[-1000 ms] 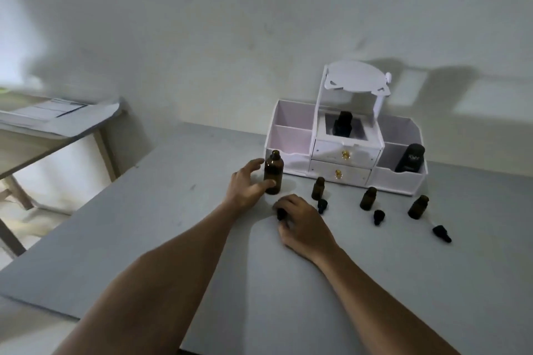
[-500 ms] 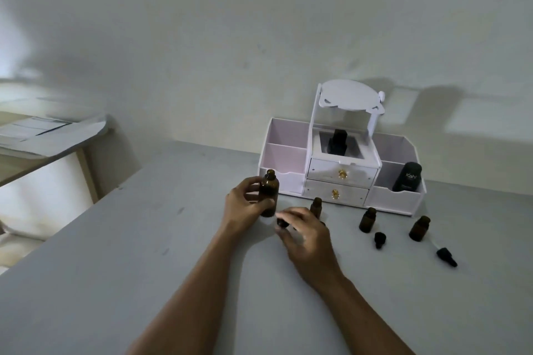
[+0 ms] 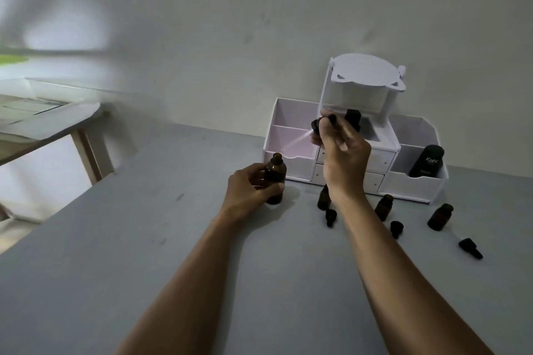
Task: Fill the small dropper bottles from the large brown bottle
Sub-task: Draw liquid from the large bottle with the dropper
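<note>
My left hand (image 3: 251, 190) grips the large brown bottle (image 3: 274, 178), which stands upright and uncapped on the grey table (image 3: 144, 253). My right hand (image 3: 340, 150) is raised above the table and pinches a black dropper cap (image 3: 320, 124); its clear glass tube slants down-left toward the bottle's mouth. Three small brown dropper bottles stand open to the right: one (image 3: 324, 197) partly behind my right wrist, one (image 3: 383, 207) in the middle, one (image 3: 439, 216) farthest right. Beside them lie three loose black dropper caps (image 3: 330, 217) (image 3: 396, 228) (image 3: 470, 248).
A white organizer (image 3: 415, 190) with drawers and a mirror frame stands against the wall, holding a black bottle (image 3: 427, 161) at the right and another dark bottle (image 3: 353, 118) in its middle tray. A wooden side table with papers (image 3: 43, 118) is at the left.
My right hand has lifted from the table with the dropper cap, up over the organizer. My left hand has closed around the large brown bottle. The camera has moved closer.
</note>
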